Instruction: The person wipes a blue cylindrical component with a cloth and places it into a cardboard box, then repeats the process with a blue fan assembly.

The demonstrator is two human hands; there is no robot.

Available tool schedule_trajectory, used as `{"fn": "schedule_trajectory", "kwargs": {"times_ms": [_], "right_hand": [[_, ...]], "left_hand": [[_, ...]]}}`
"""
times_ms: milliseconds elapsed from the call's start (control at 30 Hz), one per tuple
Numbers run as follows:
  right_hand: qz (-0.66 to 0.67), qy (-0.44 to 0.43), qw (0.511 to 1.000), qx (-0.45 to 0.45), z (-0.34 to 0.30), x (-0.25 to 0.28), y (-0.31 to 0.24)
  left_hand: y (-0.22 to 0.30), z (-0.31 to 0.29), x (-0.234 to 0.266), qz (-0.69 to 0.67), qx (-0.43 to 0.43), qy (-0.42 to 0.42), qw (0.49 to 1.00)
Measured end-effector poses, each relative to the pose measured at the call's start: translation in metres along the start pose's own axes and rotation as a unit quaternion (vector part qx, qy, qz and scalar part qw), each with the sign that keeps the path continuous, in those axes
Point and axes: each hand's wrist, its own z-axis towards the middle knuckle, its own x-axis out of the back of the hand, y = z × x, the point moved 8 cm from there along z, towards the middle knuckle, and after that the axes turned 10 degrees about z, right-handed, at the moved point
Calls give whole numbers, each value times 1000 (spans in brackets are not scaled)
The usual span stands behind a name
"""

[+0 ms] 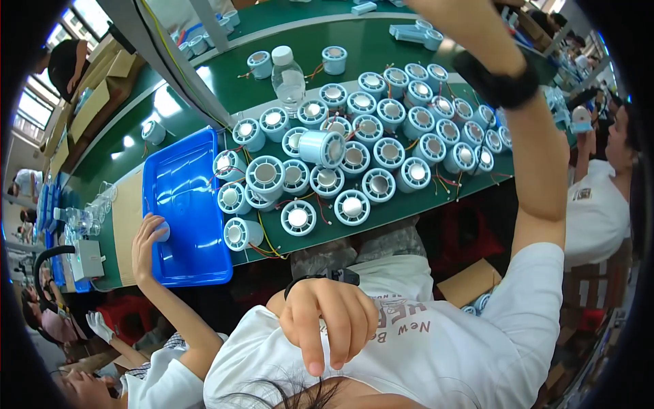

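My left hand (330, 320) hangs in front of my chest, a dark watch at its wrist. Its fingers point down, loosely bent and slightly apart, with nothing visible in them. Raised at the upper right, my right arm wears a black band; the right hand (458, 22) runs out of the picture at the top, its fingers hidden. On the green table (272, 244) in front of me stand many pale blue round motor-like housings (352, 207) with silver discs and thin coloured wires. One housing (321, 148) lies on its side on top of the others.
A co-worker's hand (144, 242) touches a pale blue piece (162, 232) in a blue tray (187, 269) at the left. Among the housings stands a clear white-capped bottle (287, 82). A metal post (170, 61) rises at the back left. Another person (599, 204) sits at the right.
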Motion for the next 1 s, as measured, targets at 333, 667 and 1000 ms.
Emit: {"fn": "schedule_trajectory", "kwargs": {"times_ms": [333,667,1000], "right_hand": [[-204,-390,898,6,93,-283,161],[-46,-333,927,163,83,-186,44],[35,-523,817,240,-90,-153,-138]], "left_hand": [[13,-14,38,314,117,159,929],[51,-21,63,607,186,260,727],[17,-12,78,581,170,377,701]]}}
